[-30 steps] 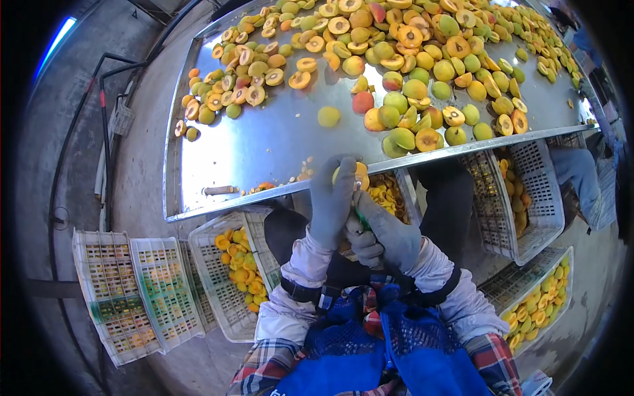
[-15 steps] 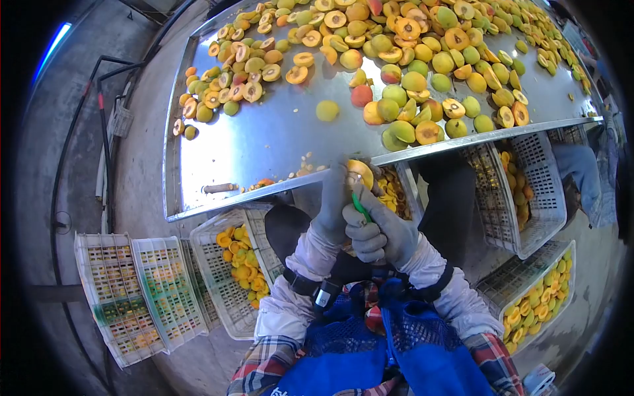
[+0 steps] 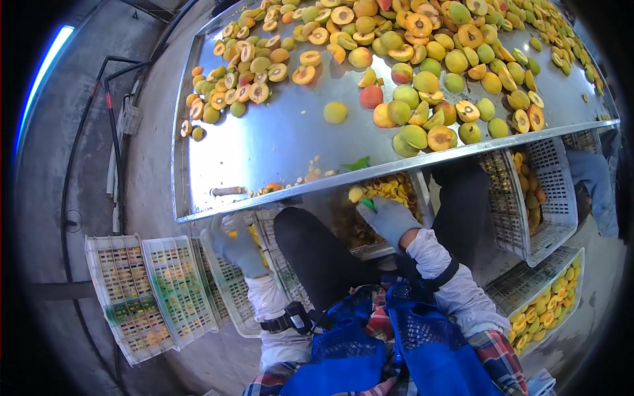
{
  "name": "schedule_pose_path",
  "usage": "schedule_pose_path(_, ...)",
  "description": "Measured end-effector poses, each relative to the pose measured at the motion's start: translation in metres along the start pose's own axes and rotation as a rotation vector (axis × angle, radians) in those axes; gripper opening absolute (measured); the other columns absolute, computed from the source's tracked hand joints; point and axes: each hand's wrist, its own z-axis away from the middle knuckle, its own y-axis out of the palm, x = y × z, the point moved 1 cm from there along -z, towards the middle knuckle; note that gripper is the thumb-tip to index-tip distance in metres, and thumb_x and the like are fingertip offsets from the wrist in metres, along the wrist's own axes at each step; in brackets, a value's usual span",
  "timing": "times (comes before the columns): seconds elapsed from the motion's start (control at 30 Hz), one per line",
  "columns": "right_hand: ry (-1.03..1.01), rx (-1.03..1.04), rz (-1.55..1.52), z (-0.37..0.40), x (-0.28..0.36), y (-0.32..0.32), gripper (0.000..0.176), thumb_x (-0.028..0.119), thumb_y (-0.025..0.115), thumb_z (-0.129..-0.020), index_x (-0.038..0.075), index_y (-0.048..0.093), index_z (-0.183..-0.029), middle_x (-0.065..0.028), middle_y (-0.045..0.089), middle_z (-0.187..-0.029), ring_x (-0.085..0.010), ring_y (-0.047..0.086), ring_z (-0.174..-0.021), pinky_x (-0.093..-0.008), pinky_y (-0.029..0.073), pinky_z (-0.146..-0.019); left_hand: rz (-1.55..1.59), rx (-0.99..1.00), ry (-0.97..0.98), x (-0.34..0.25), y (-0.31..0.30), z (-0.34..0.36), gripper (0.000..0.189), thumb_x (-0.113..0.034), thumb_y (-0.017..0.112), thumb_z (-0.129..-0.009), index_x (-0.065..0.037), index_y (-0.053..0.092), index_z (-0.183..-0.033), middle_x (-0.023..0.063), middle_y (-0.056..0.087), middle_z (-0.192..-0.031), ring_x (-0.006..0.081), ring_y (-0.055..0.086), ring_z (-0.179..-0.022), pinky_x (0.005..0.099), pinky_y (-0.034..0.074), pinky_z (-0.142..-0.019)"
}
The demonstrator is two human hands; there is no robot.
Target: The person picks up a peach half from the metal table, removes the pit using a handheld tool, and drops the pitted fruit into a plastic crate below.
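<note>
My left hand [image 3: 239,247], in a grey glove, is lowered over a white crate [image 3: 228,300] of apricot halves at my left knee. Its back faces me, so what the fingers hold is hidden. My right hand [image 3: 391,219], also gloved, grips a small green-handled tool [image 3: 367,205] just under the table's front edge. A yellow piece of fruit [image 3: 355,194] sits at that hand's fingertips, above a crate of halves [image 3: 396,189]. The steel table [image 3: 264,148] in front carries many whole and halved apricots [image 3: 422,82].
Two stacked-looking white crates [image 3: 132,297] stand on the floor at far left. More crates with fruit hang at the right [image 3: 551,198] and lower right [image 3: 548,297]. Pits [image 3: 310,173] and a leaf [image 3: 356,163] lie near the table edge. Another person's blue sleeve [image 3: 594,178] shows at right.
My hands have parted. The left hand dropped from the fruit down and left to the crate. The right hand stays under the table edge with the tool.
</note>
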Motion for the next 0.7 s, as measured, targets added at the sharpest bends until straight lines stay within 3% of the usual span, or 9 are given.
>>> schedule_pose_path(0.03,0.104,0.03,-0.028,-0.006,0.011,-0.011,0.041,0.044,0.055,-0.094,0.004,0.062,-0.094,-0.026,0.066,-0.086,-0.0446,0.064,-0.079,-0.053,0.05,-0.072,0.12,-0.089,0.114,-0.014,0.014,-0.005,0.035,-0.008,0.075,-0.082,-0.003,0.063,-0.114,0.014,0.063,-0.112,0.028,0.059,-0.111,0.0388,0.046,-0.097)
schedule_pose_path(0.13,0.11,0.044,0.012,-0.01,0.008,-0.017,0.042,0.051,0.051,-0.094,0.01,0.063,-0.097,-0.02,0.068,-0.083,-0.0399,0.067,-0.079,-0.0528,0.051,-0.07,0.395,0.303,0.36,-0.105,0.079,-0.03,0.041,-0.011,0.076,-0.081,-0.005,0.062,-0.119,0.0165,0.059,-0.122,0.0324,0.056,-0.116,0.0399,0.045,-0.1)
schedule_pose_path(0.2,0.108,0.045,0.051,0.0,0.008,-0.027,0.038,0.048,0.054,-0.094,0.011,0.062,-0.099,-0.0196,0.068,-0.083,-0.039,0.067,-0.079,-0.0511,0.052,-0.069,0.284,0.532,0.362,-0.15,0.132,-0.041,0.056,-0.032,0.076,-0.08,-0.012,0.058,-0.129,0.0178,0.055,-0.132,0.034,0.052,-0.124,0.0431,0.044,-0.101)
schedule_pose_path(0.33,0.05,-0.002,-0.133,0.012,-0.002,-0.03,0.035,0.043,0.057,-0.095,0.009,0.063,-0.103,-0.0202,0.068,-0.085,-0.0376,0.067,-0.077,-0.0471,0.052,-0.067,-0.129,0.963,0.383,-0.223,0.187,-0.067,0.058,-0.035,0.072,-0.085,-0.011,0.052,-0.134,0.0189,0.054,-0.133,0.0308,0.054,-0.122,0.0429,0.047,-0.097)
schedule_pose_path(0.4,0.004,-0.041,-0.35,0.011,-0.008,-0.021,0.034,0.041,0.056,-0.097,0.008,0.062,-0.105,-0.0166,0.068,-0.082,-0.0322,0.067,-0.071,-0.0421,0.053,-0.063,0.346,1.122,0.142,-0.2,0.222,-0.059,0.057,-0.039,0.065,-0.091,-0.008,0.049,-0.137,0.0185,0.055,-0.131,0.029,0.056,-0.119,0.0412,0.048,-0.096)
schedule_pose_path(0.47,0.179,0.056,-0.809,0.002,0.013,-0.04,0.031,0.037,0.052,-0.101,0.007,0.059,-0.1,-0.0071,0.058,-0.071,-0.0181,0.057,-0.06,-0.0319,0.047,-0.055,0.908,1.244,-0.115,-0.193,0.22,-0.05,0.057,-0.042,0.057,-0.096,-0.005,0.046,-0.138,0.0178,0.056,-0.129,0.0272,0.057,-0.116,0.0395,0.049,-0.095)
schedule_pose_path(0.53,0.272,0.141,-1.107,-0.005,0.035,-0.06,0.03,0.036,0.048,-0.103,0.007,0.057,-0.098,-0.0001,0.051,-0.065,-0.0082,0.049,-0.054,-0.0244,0.042,-0.049,1.555,1.286,-0.419,-0.189,0.162,-0.029,0.058,-0.046,0.048,-0.101,-0.002,0.045,-0.138,0.0169,0.057,-0.126,0.0254,0.058,-0.113,0.0379,0.05,-0.095)
schedule_pose_path(0.6,0.279,0.193,-1.244,-0.009,0.051,-0.072,0.03,0.036,0.047,-0.104,0.008,0.056,-0.1,0.0046,0.046,-0.066,-0.0026,0.043,-0.052,-0.0199,0.037,-0.045,1.455,1.163,-0.28,-0.191,0.121,-0.017,0.059,-0.048,0.042,-0.102,-0.001,0.045,-0.138,0.0163,0.057,-0.125,0.0252,0.058,-0.111,0.0381,0.05,-0.095)
schedule_pose_path(0.7,0.187,0.099,-1.213,-0.006,0.065,-0.063,0.031,0.037,0.048,-0.103,0.008,0.058,-0.103,0.0048,0.048,-0.066,-0.0037,0.041,-0.049,-0.0205,0.035,-0.042,1.479,1.059,-0.363,-0.192,0.09,0.002,0.06,-0.05,0.036,-0.103,-0.001,0.045,-0.137,0.0155,0.058,-0.124,0.0245,0.058,-0.11,0.0383,0.05,-0.095)
